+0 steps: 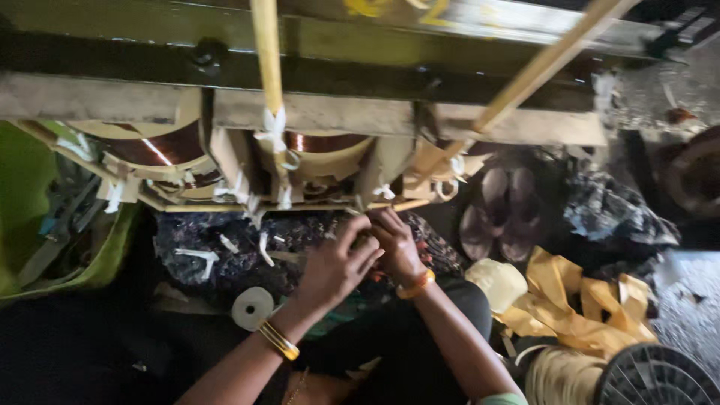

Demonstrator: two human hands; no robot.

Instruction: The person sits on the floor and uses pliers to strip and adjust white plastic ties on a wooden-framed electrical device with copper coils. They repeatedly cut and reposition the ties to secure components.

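Watching the head cam here. Both hands are up together at the bottom edge of the winding frame (315, 112), right under the middle coil (322, 146). The left hand (334, 266) has its fingers curled in and pinched around something small, and the right hand (396, 244) is pressed against it, fingers bent the same way. The picture is blurry, so I can't tell what they're actually pinching, maybe a tie or paper strip, or how tight the grip is.

Just above the fingers a thin stick (409, 204) pokes out of the frame, with white ties (274, 131) knotted on a rod further up. Below and left of the left wrist sits a tape roll (252, 306). Off to the right of the right forearm there's yellow cloth (581, 300) and a spool (652, 382), and beyond those a pair of sandals (499, 214).
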